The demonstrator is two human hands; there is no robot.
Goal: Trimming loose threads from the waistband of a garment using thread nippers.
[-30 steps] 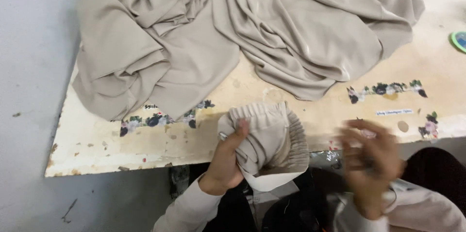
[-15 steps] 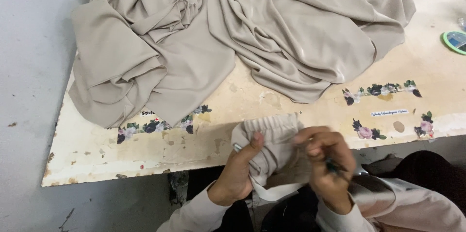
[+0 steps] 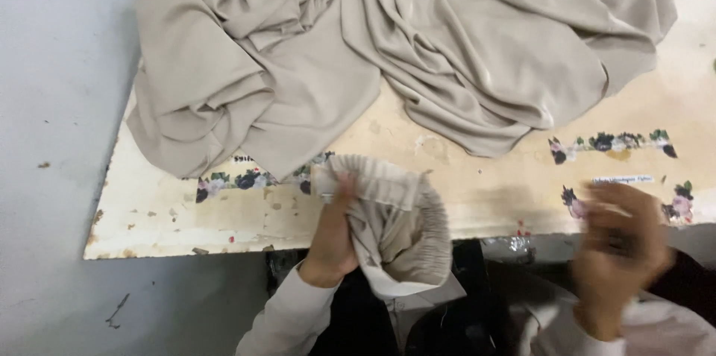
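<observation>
My left hand point(image 3: 332, 240) grips a small beige garment piece point(image 3: 395, 225) with a gathered elastic band, held at the near edge of the table point(image 3: 485, 192). The piece bulges open toward me, with a white lining showing at its lower rim. My right hand point(image 3: 619, 248) is off to the right, apart from the piece and over the table's front edge. It is blurred by motion, fingers curled, and I cannot tell whether it holds anything. Both my sleeves are light-coloured.
A large crumpled heap of beige fabric point(image 3: 373, 50) covers the far half of the worn cream table. Strips of flower stickers point(image 3: 611, 143) lie along the near side. Grey floor point(image 3: 45, 140) lies left of the table edge.
My right hand was at the garment piece half a second ago and has swung away to the right. My left hand keeps its grip on the piece.
</observation>
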